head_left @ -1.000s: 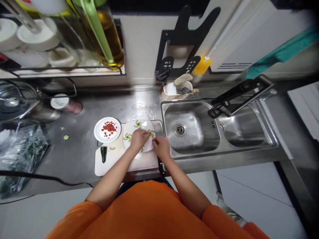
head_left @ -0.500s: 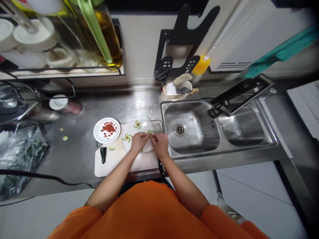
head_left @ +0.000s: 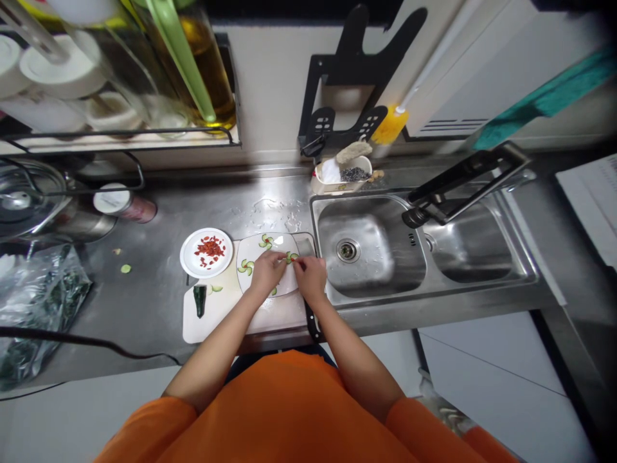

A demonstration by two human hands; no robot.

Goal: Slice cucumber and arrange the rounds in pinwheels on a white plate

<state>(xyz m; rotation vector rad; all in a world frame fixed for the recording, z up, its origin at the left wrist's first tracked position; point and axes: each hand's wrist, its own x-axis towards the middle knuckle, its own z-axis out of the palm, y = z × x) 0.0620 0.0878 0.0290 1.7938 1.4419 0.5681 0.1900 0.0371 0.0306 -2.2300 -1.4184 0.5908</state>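
My right hand (head_left: 311,280) pinches a small red piece, which looks like a goji berry (head_left: 295,260), at the right side of a white square plate (head_left: 254,245). Beside it, my left hand (head_left: 268,272) has its fingertips drawn together at the edge of a cucumber-slice flower (head_left: 290,256); whether they grip anything is hidden. Other cucumber flowers with red centres lie on the plate, one partly under my left hand. The plate rests on a white cutting board (head_left: 219,325). To the left, a round white plate (head_left: 187,256) carries loose goji berries (head_left: 212,249).
A dark green cucumber piece (head_left: 199,301) lies on the board's left. The double sink (head_left: 376,296) with a black faucet (head_left: 448,183) adjoins the board on the right. A bag of greens (head_left: 43,315), a jar (head_left: 126,203) and a cucumber slice (head_left: 126,269) are at left.
My fingertips have parted slightly, the left ones shifting left and the right ones a little right. The flower between them and a red piece now show more clearly.
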